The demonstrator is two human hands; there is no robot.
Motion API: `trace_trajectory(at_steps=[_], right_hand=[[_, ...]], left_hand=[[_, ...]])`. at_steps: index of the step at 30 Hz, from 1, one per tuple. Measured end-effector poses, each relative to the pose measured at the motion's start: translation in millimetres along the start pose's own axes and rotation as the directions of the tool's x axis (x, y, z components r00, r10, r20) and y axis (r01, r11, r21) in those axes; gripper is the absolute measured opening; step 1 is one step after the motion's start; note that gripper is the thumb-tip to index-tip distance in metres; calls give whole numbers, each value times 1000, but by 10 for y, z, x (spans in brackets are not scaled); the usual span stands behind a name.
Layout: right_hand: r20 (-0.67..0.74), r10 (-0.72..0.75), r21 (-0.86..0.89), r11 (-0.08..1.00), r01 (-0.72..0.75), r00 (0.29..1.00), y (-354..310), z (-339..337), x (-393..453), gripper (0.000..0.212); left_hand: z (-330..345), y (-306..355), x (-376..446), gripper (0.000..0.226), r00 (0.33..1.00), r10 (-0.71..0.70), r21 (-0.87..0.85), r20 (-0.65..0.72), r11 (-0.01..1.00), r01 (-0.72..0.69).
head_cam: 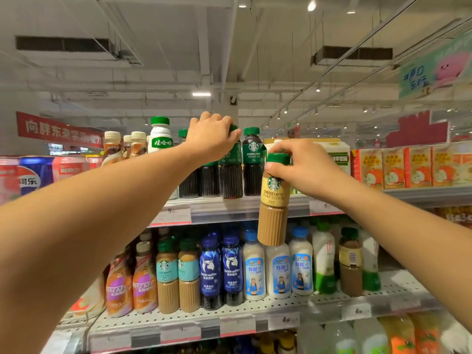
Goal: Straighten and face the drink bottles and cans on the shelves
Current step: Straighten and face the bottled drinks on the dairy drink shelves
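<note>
Left hand (210, 135) is gripping a dark coffee bottle's (231, 172) cap on the top shelf (245, 209) — right hand (304, 166) is pinching a latte bottle (273, 208) by its cap, held off the shelf.

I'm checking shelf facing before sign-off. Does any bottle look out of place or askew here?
Yes. A tan Starbucks Cheese Latte bottle with a green cap is off the shelf, held by its cap in the right hand before the dark Americano bottles. The left hand grips one Americano's cap. On the shelf below, orange Nescafe bottles lean.

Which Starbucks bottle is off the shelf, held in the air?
The Cheese Latte bottle, gripped by its green cap in the right hand; the dark Americano bottles stand on the shelf.
</note>
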State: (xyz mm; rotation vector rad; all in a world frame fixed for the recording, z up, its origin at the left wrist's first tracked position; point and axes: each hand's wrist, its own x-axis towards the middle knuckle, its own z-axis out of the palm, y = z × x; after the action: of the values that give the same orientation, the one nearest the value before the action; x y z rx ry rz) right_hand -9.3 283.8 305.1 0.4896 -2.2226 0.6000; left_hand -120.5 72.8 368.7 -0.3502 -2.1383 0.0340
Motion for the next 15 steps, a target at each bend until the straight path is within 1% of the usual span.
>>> trace_trajectory(at_steps=[3,6,9,12,15], right_hand=[[35,-4,3,1000,4,999,-28,137,-79,39],[61,0,19,1000,-1,998,-62,277,-182,41],[111,13,42,999,-18,994,-81,448,-319,37],[159,23,74,997,-35,987,-114,622,-491,35],[189,28,100,994,-48,982,-144,812,-652,33]], left_hand=[[18,-47,-80,52,1000,14,-21,-26,1000,-14],[-40,-93,-244,53,997,15,-143,-81,989,-26],[-104,-148,-618,46,992,14,-252,-124,967,-45],[-99,-201,-1185,39,995,47,-259,-85,964,-67],[-3,-250,-1731,40,996,88,-205,-18,975,-90]])
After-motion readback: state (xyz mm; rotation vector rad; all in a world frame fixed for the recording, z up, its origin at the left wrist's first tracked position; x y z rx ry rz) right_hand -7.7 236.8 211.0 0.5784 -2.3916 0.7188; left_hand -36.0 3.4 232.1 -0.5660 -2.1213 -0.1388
